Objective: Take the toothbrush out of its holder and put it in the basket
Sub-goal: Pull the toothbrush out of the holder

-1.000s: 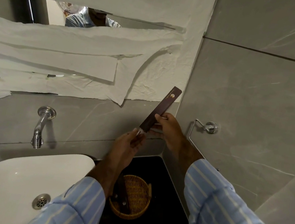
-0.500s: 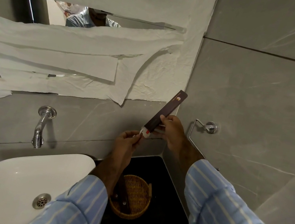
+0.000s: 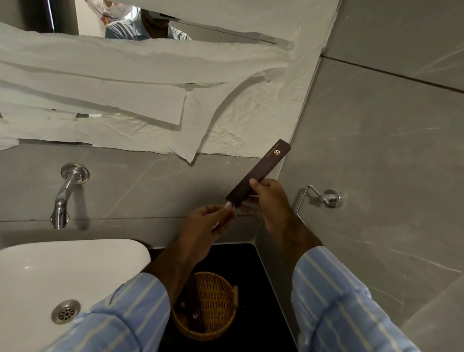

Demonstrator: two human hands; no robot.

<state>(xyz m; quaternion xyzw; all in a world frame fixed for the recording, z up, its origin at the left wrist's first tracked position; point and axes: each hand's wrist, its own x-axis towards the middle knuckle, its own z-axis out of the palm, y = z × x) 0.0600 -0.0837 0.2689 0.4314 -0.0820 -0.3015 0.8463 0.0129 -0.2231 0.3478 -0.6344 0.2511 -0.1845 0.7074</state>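
My right hand [image 3: 269,202] grips the lower part of a long dark brown holder box [image 3: 260,172], tilted up to the right in front of the wall corner. My left hand [image 3: 206,224] pinches the pale end of the toothbrush [image 3: 229,206] that sticks out of the box's lower opening; most of the toothbrush is hidden inside. Below my left forearm, a round woven basket [image 3: 218,300] sits on the black counter [image 3: 255,350], with dark brown boxes lying inside it.
A white basin [image 3: 20,278] with a metal drain fills the lower left, under a chrome tap [image 3: 64,196] on the wall. A chrome ring holder [image 3: 321,196] is fixed to the right wall. Torn paper covers the mirror [image 3: 116,87] above.
The holder box has shifted slightly up and to the right in my right hand. The pale toothbrush end has emerged from the lower opening, and my left fingers now pinch it.
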